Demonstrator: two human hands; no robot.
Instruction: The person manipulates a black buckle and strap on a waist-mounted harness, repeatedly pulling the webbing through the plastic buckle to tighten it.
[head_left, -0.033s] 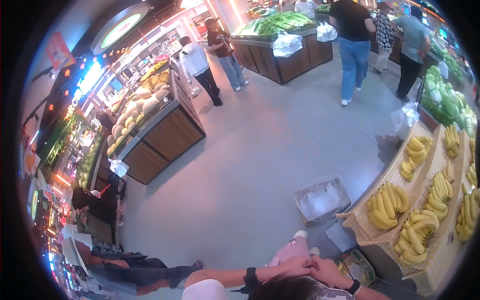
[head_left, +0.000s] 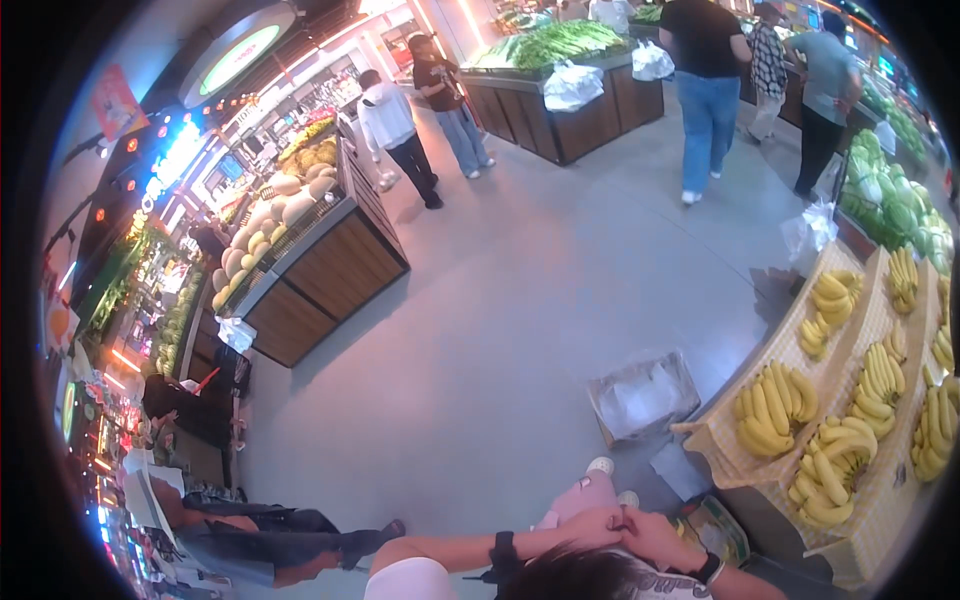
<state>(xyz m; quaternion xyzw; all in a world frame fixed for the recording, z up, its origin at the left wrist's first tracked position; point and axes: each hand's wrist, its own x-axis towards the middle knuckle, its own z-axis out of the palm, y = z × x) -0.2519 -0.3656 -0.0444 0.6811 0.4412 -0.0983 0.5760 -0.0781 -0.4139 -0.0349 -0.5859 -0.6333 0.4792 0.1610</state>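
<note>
My left hand [head_left: 590, 526] and my right hand [head_left: 650, 538] meet in front of me at the lower edge, fingers curled and touching each other. Whether something small lies between them is hidden. Each wrist wears a dark band. Below them show my pink trousers [head_left: 568, 503] and a pale shoe [head_left: 600, 465]. Closest on the right is a stepped stand [head_left: 715, 452] draped in yellow checked cloth, with bunches of bananas [head_left: 775, 410] on it; neither hand touches them.
An open carton [head_left: 655, 429] with pale lining lies on the floor ahead; another carton [head_left: 738, 532] stands by the banana stand. A melon display [head_left: 330, 285] is at left, a leafy greens stand [head_left: 560, 125] at the back. Several shoppers stand around; one person [head_left: 250, 540] is close at left.
My hands have shifted very slightly against each other. Everything else looks nearly the same.
</note>
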